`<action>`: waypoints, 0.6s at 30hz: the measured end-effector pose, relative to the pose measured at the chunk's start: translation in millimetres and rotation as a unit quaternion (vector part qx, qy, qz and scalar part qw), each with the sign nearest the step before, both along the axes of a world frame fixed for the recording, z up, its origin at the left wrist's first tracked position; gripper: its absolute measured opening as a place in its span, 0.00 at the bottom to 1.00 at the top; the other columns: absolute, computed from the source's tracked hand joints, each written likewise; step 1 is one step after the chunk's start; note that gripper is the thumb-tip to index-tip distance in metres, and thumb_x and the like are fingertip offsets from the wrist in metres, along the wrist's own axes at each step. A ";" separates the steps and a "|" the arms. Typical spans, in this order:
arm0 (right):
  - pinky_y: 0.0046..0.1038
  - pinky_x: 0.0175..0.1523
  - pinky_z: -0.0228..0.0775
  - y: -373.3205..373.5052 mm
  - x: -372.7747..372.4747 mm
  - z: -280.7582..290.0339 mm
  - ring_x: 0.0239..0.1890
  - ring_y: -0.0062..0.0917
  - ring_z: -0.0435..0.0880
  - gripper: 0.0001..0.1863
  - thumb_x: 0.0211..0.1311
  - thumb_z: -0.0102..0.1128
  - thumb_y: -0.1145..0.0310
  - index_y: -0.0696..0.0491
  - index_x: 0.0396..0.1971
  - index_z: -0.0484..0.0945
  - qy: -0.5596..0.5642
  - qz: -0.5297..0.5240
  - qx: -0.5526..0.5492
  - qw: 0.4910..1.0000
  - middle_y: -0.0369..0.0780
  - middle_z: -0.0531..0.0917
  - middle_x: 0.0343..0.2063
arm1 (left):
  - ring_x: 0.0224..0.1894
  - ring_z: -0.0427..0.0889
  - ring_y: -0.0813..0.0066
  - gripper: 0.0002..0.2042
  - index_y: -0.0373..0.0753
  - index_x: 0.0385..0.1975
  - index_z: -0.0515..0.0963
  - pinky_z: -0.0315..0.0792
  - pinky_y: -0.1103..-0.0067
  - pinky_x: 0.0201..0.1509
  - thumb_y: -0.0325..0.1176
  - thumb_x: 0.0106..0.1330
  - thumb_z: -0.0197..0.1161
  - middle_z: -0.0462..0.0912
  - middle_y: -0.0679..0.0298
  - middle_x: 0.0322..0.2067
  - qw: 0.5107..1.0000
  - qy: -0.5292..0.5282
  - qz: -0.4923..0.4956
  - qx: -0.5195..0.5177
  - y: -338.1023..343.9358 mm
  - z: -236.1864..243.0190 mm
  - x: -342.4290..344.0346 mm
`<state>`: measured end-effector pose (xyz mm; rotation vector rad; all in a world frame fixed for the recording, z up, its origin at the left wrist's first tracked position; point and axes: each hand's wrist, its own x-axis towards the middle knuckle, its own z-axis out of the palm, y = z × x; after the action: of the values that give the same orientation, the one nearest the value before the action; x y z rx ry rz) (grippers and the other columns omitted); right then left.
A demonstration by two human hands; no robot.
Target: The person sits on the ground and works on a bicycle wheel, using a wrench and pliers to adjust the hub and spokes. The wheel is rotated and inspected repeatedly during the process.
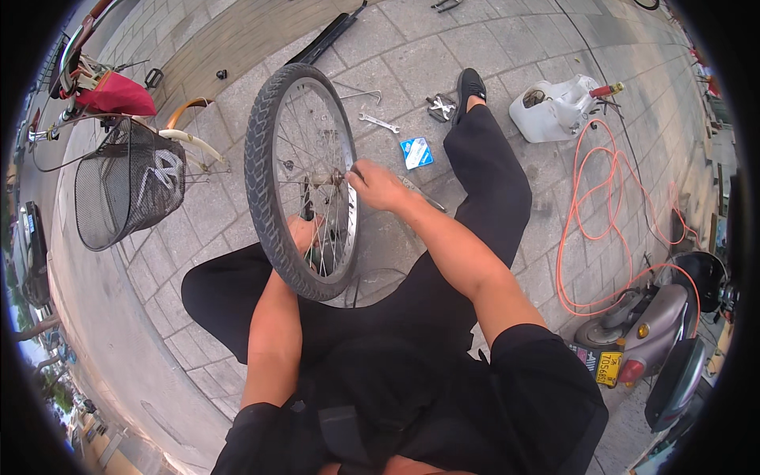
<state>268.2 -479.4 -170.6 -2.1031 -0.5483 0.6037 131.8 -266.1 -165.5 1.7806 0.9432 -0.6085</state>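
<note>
A bicycle wheel (263,166) with a knobbly black tyre stands upright in front of me, near my left leg. My left hand (302,232) is closed behind the spokes, around a dark thing that looks like a tool handle; the wheel partly hides it. My right hand (375,185) is at the wheel's right side, thumb and fingers pinched together by the end of the hub axle (337,178). Whatever small part sits between those fingertips is hidden.
An open-ended wrench (379,123), a blue packet (416,153) and a pedal (441,108) lie on the paving. Beyond my right foot stands a cut white plastic jug (552,109). An orange hose (564,253) loops near a scooter (649,332). At left is a bicycle's wire basket (119,186).
</note>
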 end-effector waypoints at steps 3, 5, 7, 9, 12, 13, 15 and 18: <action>0.49 0.53 0.72 -2.9 3.0 10.4 0.50 0.55 0.80 0.22 0.75 0.50 0.52 0.60 0.43 0.76 -0.021 0.057 -0.038 0.997 0.57 0.81 0.44 | 0.20 0.74 0.74 0.13 0.34 0.25 0.78 0.67 0.71 0.24 0.36 0.68 0.66 0.76 0.66 0.19 1.000 0.002 0.008 -0.008 -2.8 7.4 3.3; 0.50 0.54 0.72 -1.9 3.9 6.7 0.49 0.55 0.80 0.21 0.76 0.48 0.54 0.59 0.43 0.75 -0.050 0.073 -0.023 0.996 0.56 0.81 0.44 | 0.21 0.73 0.76 0.12 0.37 0.26 0.79 0.66 0.72 0.25 0.37 0.68 0.66 0.76 0.67 0.19 1.000 0.002 0.008 -0.020 -5.2 11.9 1.7; 0.51 0.54 0.72 0.1 5.0 -0.8 0.48 0.55 0.80 0.20 0.77 0.47 0.55 0.59 0.43 0.74 -0.054 0.076 -0.005 0.996 0.55 0.81 0.44 | 0.20 0.73 0.76 0.12 0.37 0.25 0.79 0.66 0.72 0.24 0.37 0.68 0.67 0.75 0.68 0.19 0.999 -0.015 0.007 -0.040 -1.0 2.3 -0.3; 0.51 0.54 0.71 2.5 4.9 -6.4 0.48 0.55 0.80 0.20 0.77 0.47 0.55 0.59 0.42 0.74 -0.055 0.075 0.015 0.996 0.56 0.81 0.43 | 0.18 0.72 0.76 0.11 0.36 0.26 0.79 0.65 0.73 0.22 0.36 0.69 0.67 0.74 0.68 0.18 1.000 0.015 0.007 -0.017 0.4 -0.3 2.0; 0.51 0.51 0.71 6.6 6.7 -5.4 0.46 0.57 0.80 0.20 0.76 0.47 0.55 0.59 0.39 0.75 -0.040 0.069 0.030 0.996 0.57 0.82 0.38 | 0.16 0.72 0.76 0.11 0.36 0.28 0.78 0.66 0.74 0.19 0.35 0.70 0.65 0.74 0.67 0.17 0.999 -0.015 0.020 -0.042 4.2 -3.8 -0.7; 0.51 0.50 0.72 7.6 6.6 -6.2 0.44 0.56 0.81 0.20 0.76 0.48 0.55 0.59 0.37 0.75 -0.013 0.052 0.037 0.998 0.56 0.81 0.35 | 0.16 0.72 0.76 0.11 0.36 0.28 0.78 0.67 0.74 0.19 0.35 0.70 0.65 0.74 0.67 0.17 0.999 -0.003 0.021 -0.038 5.2 -6.0 -1.1; 0.49 0.49 0.72 10.4 6.9 -8.9 0.39 0.53 0.83 0.21 0.75 0.49 0.54 0.60 0.35 0.74 0.040 0.020 0.053 0.998 0.55 0.81 0.29 | 0.16 0.72 0.76 0.11 0.35 0.29 0.79 0.68 0.74 0.19 0.35 0.71 0.65 0.74 0.67 0.17 0.999 0.021 0.023 -0.029 4.9 -4.9 2.6; 0.42 0.32 0.71 18.2 6.2 -25.4 0.24 0.39 0.79 0.21 0.74 0.51 0.54 0.58 0.32 0.75 0.126 -0.023 0.117 0.985 0.47 0.76 0.18 | 0.16 0.73 0.75 0.11 0.35 0.30 0.79 0.69 0.74 0.20 0.36 0.71 0.65 0.74 0.66 0.18 1.000 0.007 0.014 -0.012 3.1 -8.9 2.7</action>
<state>274.4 -461.1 -196.0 -1.7818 -0.4044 0.7294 134.4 -263.0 -174.4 1.7404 0.9643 -0.6128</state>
